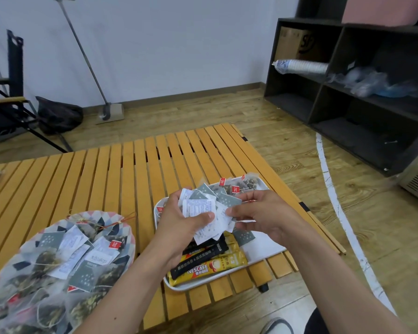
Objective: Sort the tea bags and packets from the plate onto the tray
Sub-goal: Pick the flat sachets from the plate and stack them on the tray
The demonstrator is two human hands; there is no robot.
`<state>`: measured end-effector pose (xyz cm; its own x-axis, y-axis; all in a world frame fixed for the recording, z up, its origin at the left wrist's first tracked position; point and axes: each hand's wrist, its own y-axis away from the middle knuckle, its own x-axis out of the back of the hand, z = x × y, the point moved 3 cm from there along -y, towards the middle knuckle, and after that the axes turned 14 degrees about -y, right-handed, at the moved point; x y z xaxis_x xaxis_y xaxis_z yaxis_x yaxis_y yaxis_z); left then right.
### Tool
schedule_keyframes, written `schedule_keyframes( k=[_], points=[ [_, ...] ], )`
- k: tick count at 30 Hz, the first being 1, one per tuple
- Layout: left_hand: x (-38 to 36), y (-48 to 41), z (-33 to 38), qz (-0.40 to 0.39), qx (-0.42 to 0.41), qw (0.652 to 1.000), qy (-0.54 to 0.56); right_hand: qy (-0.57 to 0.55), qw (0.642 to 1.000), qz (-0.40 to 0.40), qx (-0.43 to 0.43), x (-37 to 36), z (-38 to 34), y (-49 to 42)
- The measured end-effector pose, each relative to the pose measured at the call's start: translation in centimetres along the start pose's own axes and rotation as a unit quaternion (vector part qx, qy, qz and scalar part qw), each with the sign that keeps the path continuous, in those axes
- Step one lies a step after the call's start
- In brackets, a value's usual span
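Above the white tray (270, 251), my left hand (179, 222) grips a bunch of small white and grey-green packets (198, 208). My right hand (258, 213) pinches the right edge of the same bunch. On the tray lie mesh tea bags with red tags (241, 185) at its far end, a grey packet (244, 237), and black and yellow coffee sticks (210, 266) at its near end. The patterned plate (99, 215) at lower left is heaped with tea bags and packets (77, 256).
Both dishes sit on a low table of orange wooden slats (106, 174). Behind it are a folding chair (12, 102), a dark bag (58, 116) and a mop (106, 112) against the wall. A black shelf unit (348, 92) stands at right.
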<state>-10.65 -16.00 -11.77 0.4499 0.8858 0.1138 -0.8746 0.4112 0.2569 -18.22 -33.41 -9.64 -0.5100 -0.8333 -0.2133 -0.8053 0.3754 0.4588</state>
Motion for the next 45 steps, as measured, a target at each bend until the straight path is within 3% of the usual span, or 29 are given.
schedule_keyframes(
  k=[15,18,23,31,45],
  points=[
    [2.3,-0.1,1.4,0.083,-0.064,0.993,-0.052,-0.027,0.999,0.019,0.010,3.1,-1.6,0.1],
    [2.4,-0.2,1.4,0.090,-0.068,0.992,-0.055,0.069,0.996,0.061,0.014,4.0,-1.5,0.0],
    [2.3,0.1,1.4,0.085,-0.078,0.992,-0.057,0.290,0.940,0.178,0.027,6.0,-1.2,-1.3],
    [1.9,0.2,1.2,0.072,-0.076,0.993,-0.061,0.373,0.908,0.180,-0.066,5.5,0.3,-2.9],
    [1.6,0.1,0.9,0.074,-0.069,0.992,-0.072,0.454,0.871,0.176,-0.062,4.9,0.9,-3.9]
  ],
)
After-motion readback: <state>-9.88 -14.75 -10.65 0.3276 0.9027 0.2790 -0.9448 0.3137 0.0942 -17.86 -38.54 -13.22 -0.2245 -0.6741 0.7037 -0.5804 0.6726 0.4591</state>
